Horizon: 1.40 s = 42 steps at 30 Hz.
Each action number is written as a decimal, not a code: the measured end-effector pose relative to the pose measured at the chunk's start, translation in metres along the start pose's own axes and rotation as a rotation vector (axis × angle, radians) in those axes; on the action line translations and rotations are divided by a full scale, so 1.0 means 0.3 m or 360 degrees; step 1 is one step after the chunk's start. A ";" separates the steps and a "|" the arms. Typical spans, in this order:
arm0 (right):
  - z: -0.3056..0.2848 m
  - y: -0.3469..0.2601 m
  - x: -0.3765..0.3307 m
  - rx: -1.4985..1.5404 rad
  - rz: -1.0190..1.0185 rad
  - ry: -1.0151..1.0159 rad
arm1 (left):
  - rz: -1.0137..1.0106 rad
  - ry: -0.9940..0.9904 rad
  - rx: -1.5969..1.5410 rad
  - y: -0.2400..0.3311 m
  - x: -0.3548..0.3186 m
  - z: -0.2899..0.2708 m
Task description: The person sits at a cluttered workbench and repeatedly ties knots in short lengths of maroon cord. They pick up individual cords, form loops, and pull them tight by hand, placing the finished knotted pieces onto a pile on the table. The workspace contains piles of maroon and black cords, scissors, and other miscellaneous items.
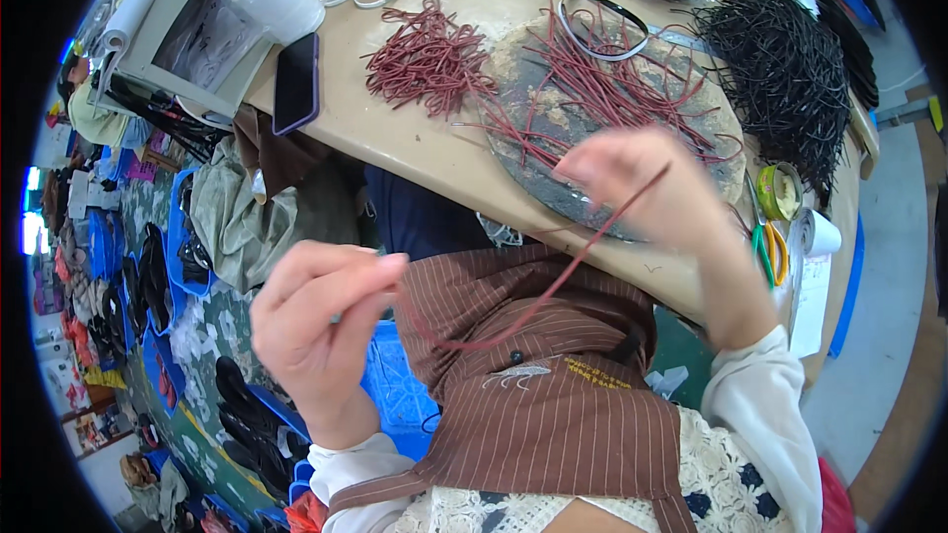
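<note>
Head view: left hand (321,326) pinches red cord (553,290), right hand (642,163) (blurred) perhaps too.

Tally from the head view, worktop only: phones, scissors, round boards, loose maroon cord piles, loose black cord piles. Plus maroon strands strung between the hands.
Phone: 1
Scissors: 1
Round board: 1
Maroon cord piles: 2 (side pile, board-top pile)
Black cord pile: 1
Maroon strand: 1
Total: 7
</note>
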State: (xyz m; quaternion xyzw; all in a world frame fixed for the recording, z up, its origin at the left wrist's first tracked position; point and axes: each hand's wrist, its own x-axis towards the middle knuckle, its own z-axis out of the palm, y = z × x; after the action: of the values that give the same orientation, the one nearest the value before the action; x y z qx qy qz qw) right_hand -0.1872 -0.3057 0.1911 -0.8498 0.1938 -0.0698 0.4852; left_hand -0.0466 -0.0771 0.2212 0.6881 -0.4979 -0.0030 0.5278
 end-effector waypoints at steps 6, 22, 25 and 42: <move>-0.233 0.079 0.049 -0.0836 -0.0263 0.0452 | 0.0045 -0.0353 0.0041 -0.008 0.058 0.204; -0.022 -0.015 -0.023 0.1146 0.0240 -0.0504 | -0.1395 -0.0662 -0.1687 -0.100 0.034 0.305; -0.009 -0.025 -0.017 0.0988 0.0228 -0.0319 | -0.1531 -0.0596 -0.1899 -0.120 0.018 0.348; 0.034 -0.038 0.007 0.0919 -0.0048 0.0159 | -0.1206 -0.0402 -0.1634 -0.115 0.014 0.369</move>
State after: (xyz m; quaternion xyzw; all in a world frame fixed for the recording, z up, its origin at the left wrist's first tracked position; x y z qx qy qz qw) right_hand -0.1792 -0.2932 0.1953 -0.6749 0.1769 -0.1710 0.6957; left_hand -0.0798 -0.1619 0.1492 0.4706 -0.2142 -0.5073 0.6894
